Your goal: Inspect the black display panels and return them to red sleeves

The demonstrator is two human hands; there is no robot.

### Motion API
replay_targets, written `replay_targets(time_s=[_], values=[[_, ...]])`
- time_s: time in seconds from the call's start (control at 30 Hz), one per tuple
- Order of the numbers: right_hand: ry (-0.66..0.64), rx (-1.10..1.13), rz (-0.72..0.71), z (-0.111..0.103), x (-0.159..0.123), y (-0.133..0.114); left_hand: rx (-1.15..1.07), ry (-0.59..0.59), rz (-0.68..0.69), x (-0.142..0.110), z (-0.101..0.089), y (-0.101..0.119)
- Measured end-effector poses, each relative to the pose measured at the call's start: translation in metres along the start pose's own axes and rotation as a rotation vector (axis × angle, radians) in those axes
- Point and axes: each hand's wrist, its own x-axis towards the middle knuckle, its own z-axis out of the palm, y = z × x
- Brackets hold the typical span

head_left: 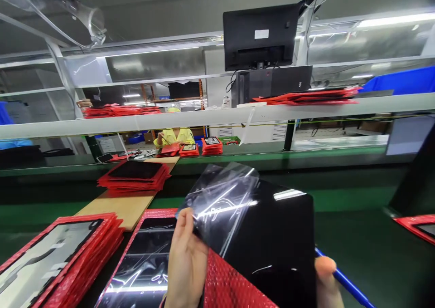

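My left hand [187, 258] pinches the left edge of a clear plastic film [217, 203], which is bent and lifted over part of a glossy black glass panel [268, 249]. On the panel's right edge is my right hand [328, 281], mostly out of frame, its thumb along the side. A blue pen [353, 290] sticks out beside that thumb. Below the panel, a red bubble-wrap sleeve [231, 283] covers its lower left corner. Left of my left hand, another film-covered black panel [146, 258] lies on red bubble wrap.
Stacked panels in red sleeves [98, 249] stand at the left. Behind them, another stack [136, 181] rests on a wooden board [118, 206]. A white shelf rail [186, 116] crosses ahead, below a monitor [260, 38]. A person in yellow [175, 135] sits beyond.
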Motion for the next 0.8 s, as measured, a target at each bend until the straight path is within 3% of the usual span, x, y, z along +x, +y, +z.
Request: replay_targets(time_s=[0.17,0.27,0.37,0.57,0.8], values=[[0.108,0.081,0.036,0.031,-0.004,0.0,-0.027,0.116,0.289,-0.006,-0.001,0.005],[0.047,-0.011,-0.058,0.045,-0.012,-0.001,0.014,0.093,0.448,-0.011,0.0,0.008],[0.035,-0.043,-0.068,0.051,-0.017,0.001,0.034,0.118,0.517,-0.015,0.002,0.011],[0.097,-0.107,-0.07,0.046,-0.02,0.009,0.048,0.076,0.447,-0.019,0.001,0.013],[0.127,-0.185,-0.113,0.045,-0.021,0.012,0.01,0.114,0.459,-0.02,-0.004,0.011]])
